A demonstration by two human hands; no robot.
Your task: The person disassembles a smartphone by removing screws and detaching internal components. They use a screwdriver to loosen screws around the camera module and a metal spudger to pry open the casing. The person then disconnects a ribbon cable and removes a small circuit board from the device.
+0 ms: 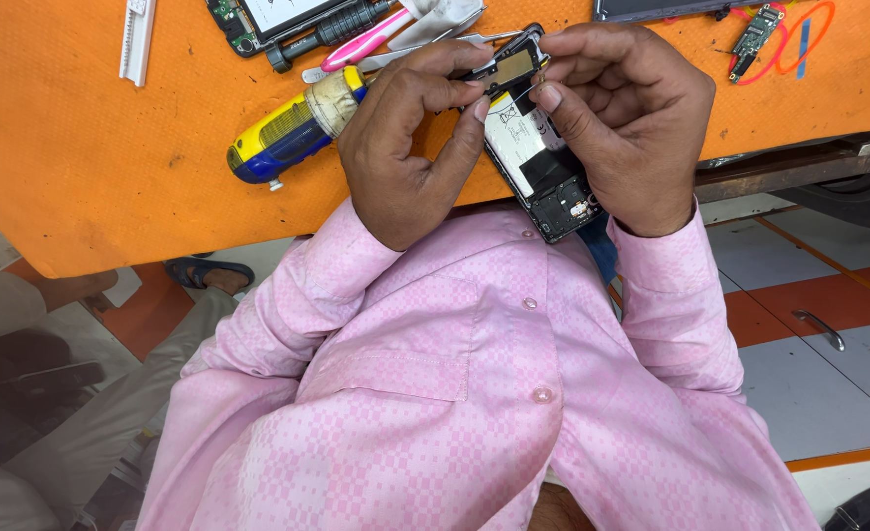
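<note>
An opened phone [538, 157] with its back off, showing a white battery and dark circuit boards, is held over the near edge of the orange table [81, 167]. My left hand [405, 138] grips its left side, thumb pressed near the top. My right hand [622, 118] holds the right side, with fingertips pinching at a small metal part at the phone's upper end. Both arms wear pink sleeves.
A yellow and blue screwdriver [292, 128] with tape on it lies left of my left hand. Behind it are a pink-handled tool [361, 44], tweezers, another dismantled device [277, 20] and a white strip [137, 39]. A small green circuit board [754, 34] sits far right. Drawers [818, 334] stand below.
</note>
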